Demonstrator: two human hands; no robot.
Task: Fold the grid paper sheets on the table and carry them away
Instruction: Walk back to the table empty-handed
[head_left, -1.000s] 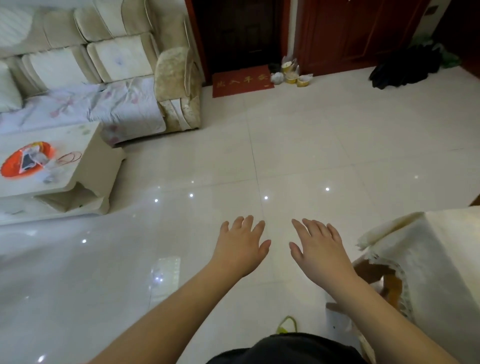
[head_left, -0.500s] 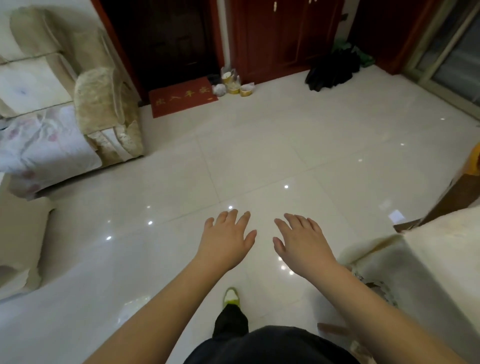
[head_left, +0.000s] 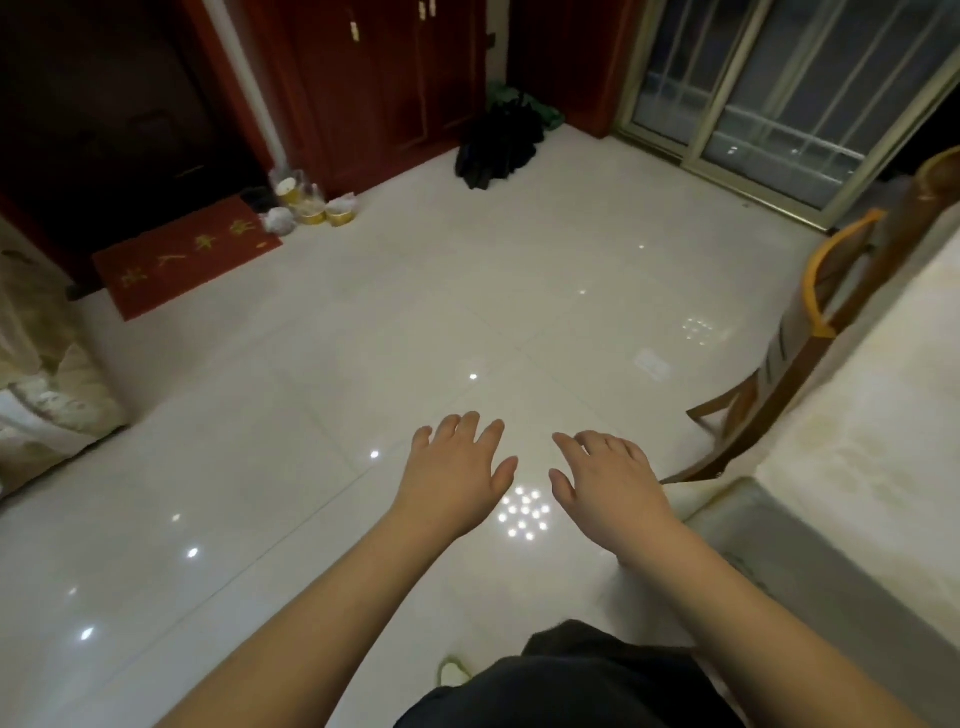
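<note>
Grid paper sheets are not showing anywhere in this view; the table (head_left: 883, 415) is lying just to the right of the right hand (head_left: 608, 483), its cloth-covered top bare where visible. Both the right hand and the left hand (head_left: 457, 473) are hovering palm-down over the floor (head_left: 363, 364), fingers relaxed and spread, holding nothing. Compared with a second ago, the view is turning rightward: the sofa (head_left: 41, 384) is sliding off the left edge, and a wooden chair (head_left: 810, 332) and a sliding glass door (head_left: 779, 93) are now appearing

Head-worn view — forward, down over floor (head_left: 363, 364).
</note>
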